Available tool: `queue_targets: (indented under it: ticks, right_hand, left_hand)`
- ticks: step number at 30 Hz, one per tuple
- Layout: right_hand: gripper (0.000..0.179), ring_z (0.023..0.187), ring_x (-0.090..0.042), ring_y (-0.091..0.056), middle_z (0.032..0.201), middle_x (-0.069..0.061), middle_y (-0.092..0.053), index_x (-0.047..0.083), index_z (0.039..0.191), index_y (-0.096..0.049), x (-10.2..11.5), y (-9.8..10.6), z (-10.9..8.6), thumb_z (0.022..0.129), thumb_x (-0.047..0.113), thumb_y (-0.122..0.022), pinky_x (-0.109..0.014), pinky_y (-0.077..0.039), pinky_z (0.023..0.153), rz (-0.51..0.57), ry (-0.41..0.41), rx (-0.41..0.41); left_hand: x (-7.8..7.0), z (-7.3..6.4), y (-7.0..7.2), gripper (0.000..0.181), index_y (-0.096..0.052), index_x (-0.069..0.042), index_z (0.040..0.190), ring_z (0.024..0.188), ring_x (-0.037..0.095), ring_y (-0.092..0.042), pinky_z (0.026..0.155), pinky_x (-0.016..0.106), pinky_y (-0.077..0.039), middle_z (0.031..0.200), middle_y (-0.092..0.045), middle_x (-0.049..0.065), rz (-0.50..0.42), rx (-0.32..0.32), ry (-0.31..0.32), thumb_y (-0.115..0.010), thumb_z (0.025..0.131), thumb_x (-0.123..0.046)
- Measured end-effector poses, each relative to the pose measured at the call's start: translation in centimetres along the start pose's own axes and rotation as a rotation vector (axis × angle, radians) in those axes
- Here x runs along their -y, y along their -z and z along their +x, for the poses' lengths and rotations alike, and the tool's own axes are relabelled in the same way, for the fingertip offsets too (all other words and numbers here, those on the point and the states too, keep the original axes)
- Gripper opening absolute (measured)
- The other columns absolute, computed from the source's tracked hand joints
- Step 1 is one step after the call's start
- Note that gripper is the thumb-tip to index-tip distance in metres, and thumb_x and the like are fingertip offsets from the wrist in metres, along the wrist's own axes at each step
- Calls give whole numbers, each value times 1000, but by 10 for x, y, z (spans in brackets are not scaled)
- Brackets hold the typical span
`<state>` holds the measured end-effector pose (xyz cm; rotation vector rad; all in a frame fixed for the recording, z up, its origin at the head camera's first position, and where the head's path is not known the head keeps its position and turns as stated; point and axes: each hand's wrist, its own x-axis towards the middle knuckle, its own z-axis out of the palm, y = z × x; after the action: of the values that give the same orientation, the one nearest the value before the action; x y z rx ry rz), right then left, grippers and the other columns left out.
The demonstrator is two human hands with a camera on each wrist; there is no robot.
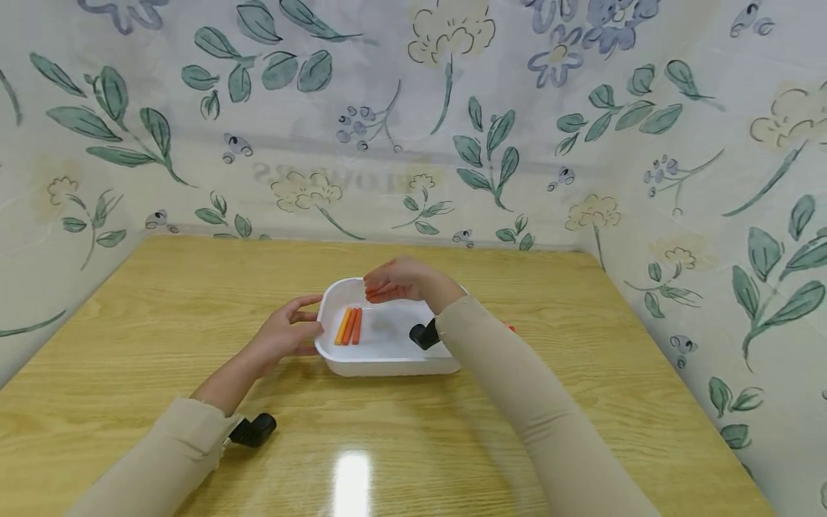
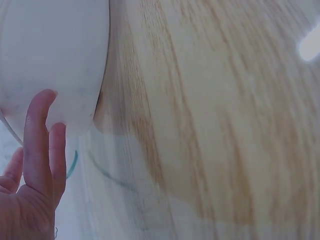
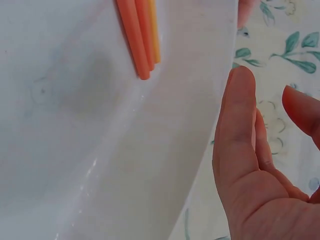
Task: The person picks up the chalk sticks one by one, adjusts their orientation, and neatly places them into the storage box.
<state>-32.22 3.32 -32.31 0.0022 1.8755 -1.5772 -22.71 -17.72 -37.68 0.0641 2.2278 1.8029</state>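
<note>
A white plastic tray [image 1: 395,368] with rounded corners stands on the table. Toward its left end lie a yellow-orange stick [image 1: 342,327] and two orange sticks [image 1: 357,327], side by side; they look like crayons or chalk, though I cannot tell which. My left hand [image 1: 284,330] touches the tray's left end, its fingers spread along the outer wall in the left wrist view. Over the far rim hovers my right hand [image 1: 399,278], palm turned inward. The right wrist view shows its fingers [image 3: 237,115] nearly straight beside the rim, with nothing between fingers and thumb.
Small red items [image 1: 511,328] show on the table to the right of the tray, mostly hidden by the right sleeve [image 1: 517,373]. A flower-patterned covering [image 1: 388,165] rises behind the table [image 1: 194,287] and along both sides. Black cameras [image 1: 254,430] sit on both wrists.
</note>
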Motion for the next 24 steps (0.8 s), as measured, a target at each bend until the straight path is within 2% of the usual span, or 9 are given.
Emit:
queue_targets:
  ticks: [4, 10, 16, 24]
  right_hand:
    - [37, 82, -25, -62, 116, -24, -58, -8, 125, -52, 2, 7, -8, 89, 1, -58, -36, -52, 87, -4, 30, -25]
    - [30, 87, -27, -63, 115, -24, -59, -7, 118, -56, 2, 19, -20, 90, 2, -57, -35, -54, 82, -12, 69, -55]
    - [33, 89, -28, -62, 110, -21, -59, -7, 122, -52, 3, 30, -32, 90, 1, -56, -35, -53, 85, -6, 82, -73]
    - [35, 109, -39, -55, 117, -26, -55, -7, 123, -51, -4, 52, -47, 89, 0, -57, -37, -50, 89, 27, 100, -91]
  left_hand:
    - [2, 1, 1, 66, -22, -4, 146, 112, 44, -48, 76, 42, -55, 136, -32, 31, 16, -6, 2, -53, 88, -5]
    - [3, 2, 2, 65, -22, -4, 146, 109, 42, -50, 76, 42, -55, 135, -32, 31, 28, -4, -5, -52, 88, -5]
    - [3, 1, 3, 66, -22, -3, 146, 110, 41, -49, 77, 43, -55, 135, -31, 31, 17, -1, -1, -52, 88, -5]
    - [3, 1, 2, 66, -23, -4, 146, 111, 43, -48, 77, 43, -55, 135, -31, 31, 15, -10, -5, -52, 87, -5]
